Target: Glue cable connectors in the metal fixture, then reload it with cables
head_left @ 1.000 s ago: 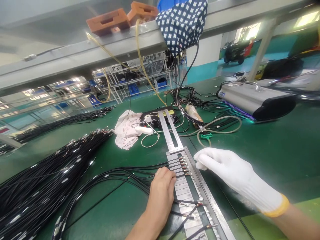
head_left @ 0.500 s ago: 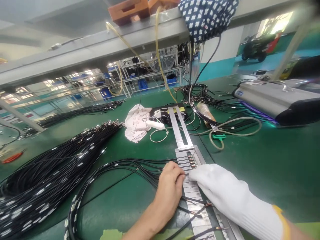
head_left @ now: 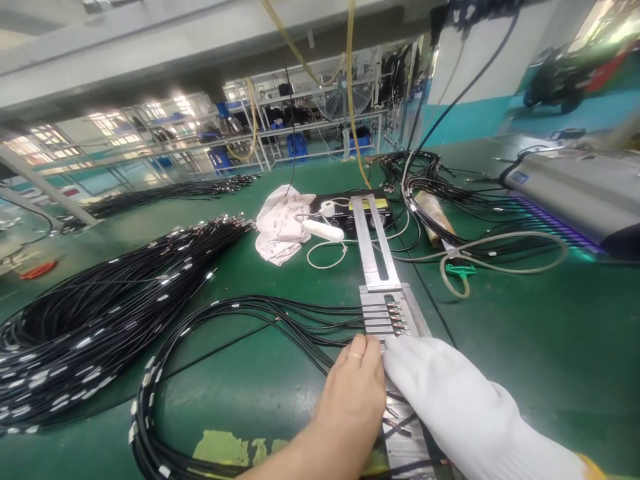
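A metal fixture (head_left: 376, 313) with parallel slots lies on the green table. Several black cables (head_left: 320, 308) run into its upper slots from the left, and their stripped ends (head_left: 397, 317) sit side by side. My bare left hand (head_left: 357, 387) is closed at the fixture's left edge, around a black cable that runs in under its fingers. My right hand (head_left: 440, 380), in a white glove, rests against the fixture opposite, fingertips pressed together beside my left fingers. Whatever lies under the gloved fingertips is hidden. Below both hands, more loose cable ends (head_left: 397, 423) cross the fixture.
A large bundle of black cables (head_left: 100, 320) covers the left side. Behind the fixture are a pink cloth (head_left: 283, 227), a white handheld tool (head_left: 324, 231) and a black control box (head_left: 340, 212). A silver machine (head_left: 575, 193) with purple light stands at right.
The view has tilted down and turned left. Both hands have moved slightly down along the fixture, and my left hand has turned so its back faces up. More seated cable ends show above them.
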### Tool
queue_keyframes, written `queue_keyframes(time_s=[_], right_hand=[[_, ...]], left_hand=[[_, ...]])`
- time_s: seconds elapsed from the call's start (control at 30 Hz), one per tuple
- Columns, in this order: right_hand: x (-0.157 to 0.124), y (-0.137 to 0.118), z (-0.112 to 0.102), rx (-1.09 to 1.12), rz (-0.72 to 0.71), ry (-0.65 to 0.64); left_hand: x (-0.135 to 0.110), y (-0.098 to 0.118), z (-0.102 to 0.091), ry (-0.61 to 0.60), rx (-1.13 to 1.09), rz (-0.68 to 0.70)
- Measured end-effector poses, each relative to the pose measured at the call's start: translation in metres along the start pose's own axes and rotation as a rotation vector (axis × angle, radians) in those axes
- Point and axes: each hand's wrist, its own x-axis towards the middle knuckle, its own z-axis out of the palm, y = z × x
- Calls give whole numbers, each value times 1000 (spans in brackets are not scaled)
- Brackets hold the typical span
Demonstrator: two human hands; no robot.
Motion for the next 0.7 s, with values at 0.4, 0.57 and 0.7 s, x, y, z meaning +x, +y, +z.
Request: queue_keyframes(time_s=[0.4,0.57,0.7], right_hand=[[8,23,-26,377,96,65],[11,48,-49,821,479,9],[15,58,-58,913,711,-55]], left_hand=[[11,-39,-36,-197,-660,-228],[6,-62,-58,-345,-838,-321],[0,-71,-53,-463,-900,-285]])
